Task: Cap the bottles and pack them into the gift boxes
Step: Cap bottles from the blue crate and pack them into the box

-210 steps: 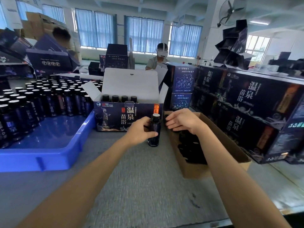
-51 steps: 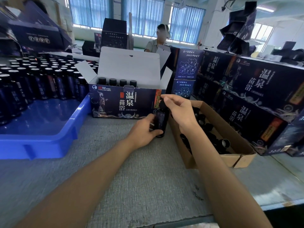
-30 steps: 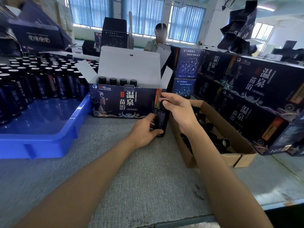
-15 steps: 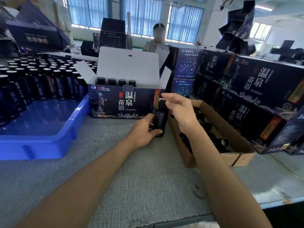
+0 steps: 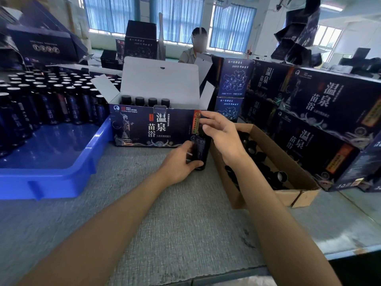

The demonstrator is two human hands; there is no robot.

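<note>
On the grey desk (image 5: 165, 203), just in front of the open gift box (image 5: 152, 124), a dark bottle (image 5: 201, 149) stands upright; the left hand (image 5: 181, 162) grips its lower body, and the right hand (image 5: 220, 133) curls over its top, where I cannot tell whether it pinches anything

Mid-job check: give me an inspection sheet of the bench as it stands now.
Surface: grey textured bench.
Job's things: bottle upright on it; open gift box with four capped bottles along its back; blue tray of bottles left; cardboard box of caps right.
Clutter: opened boxes heaped far left.
Hands: left hand grips the bottle's body; right hand pinches its top.
Cables: nothing seen.
Surroundings: closed gift boxes stacked right; another person beyond.
</note>
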